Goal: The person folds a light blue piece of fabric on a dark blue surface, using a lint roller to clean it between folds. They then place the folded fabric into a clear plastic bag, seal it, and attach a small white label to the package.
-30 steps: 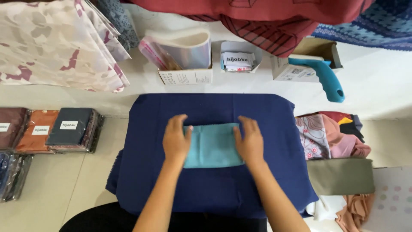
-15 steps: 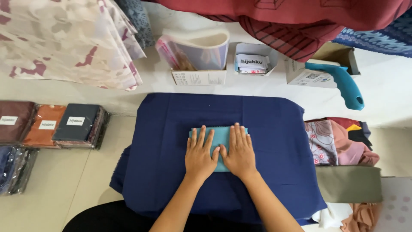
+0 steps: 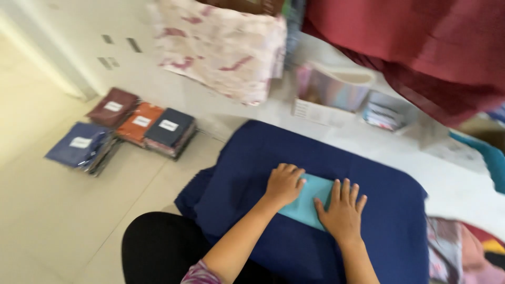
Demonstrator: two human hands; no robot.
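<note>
A small folded teal cloth (image 3: 310,202) lies on a dark blue cloth (image 3: 252,158) spread over the floor. My left hand (image 3: 284,184) rests flat on the teal cloth's left part, fingers together. Beside it, my right hand (image 3: 342,210) presses flat on the right part, fingers slightly spread. Neither hand grips anything. The view is blurred and tilted.
Packaged folded cloths, maroon (image 3: 113,107), orange (image 3: 139,122), dark (image 3: 169,131) and blue (image 3: 79,147), sit on the floor at left. A floral fabric (image 3: 221,47) and red fabric (image 3: 421,47) hang behind. A box of packets (image 3: 329,92) stands beyond the blue cloth. Mixed fabrics (image 3: 463,252) lie at right.
My hands moved from the teal cloth's outer edges to lie close together on top of it. The camera has swung left and tilted, blurring the view.
</note>
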